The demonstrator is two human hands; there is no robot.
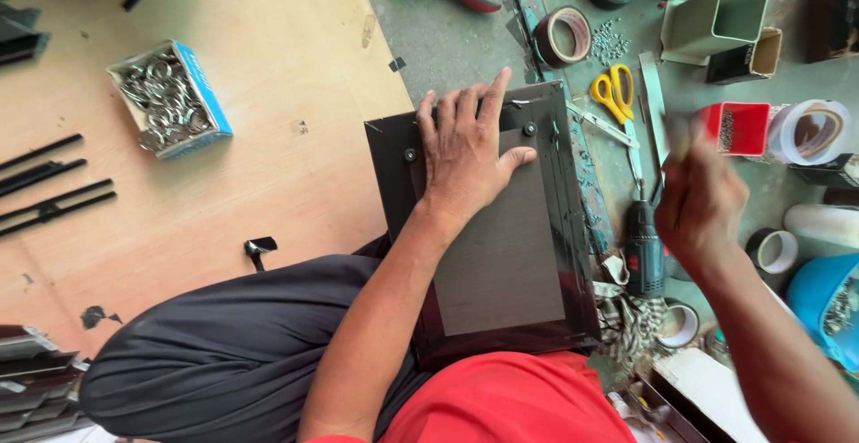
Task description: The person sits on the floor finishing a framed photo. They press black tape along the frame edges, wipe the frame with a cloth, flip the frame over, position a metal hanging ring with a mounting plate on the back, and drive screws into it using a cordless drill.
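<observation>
The black picture frame (501,255) lies face down across my lap, over the plywood sheet's (224,183) right edge. My left hand (465,152) presses spread-fingered on its backing. My right hand (698,201), blurred, hovers beside the drill (642,251); grip unclear.

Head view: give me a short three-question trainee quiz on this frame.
1. True or false: the left hand lies flat on the back of the dark picture frame.
2. What colour are the handles of the scissors?
3. Which is nearest the blurred right hand: A) box of metal rings, B) red box, C) black strips?

Key: 1 true; 2 yellow; 3 B.
</observation>
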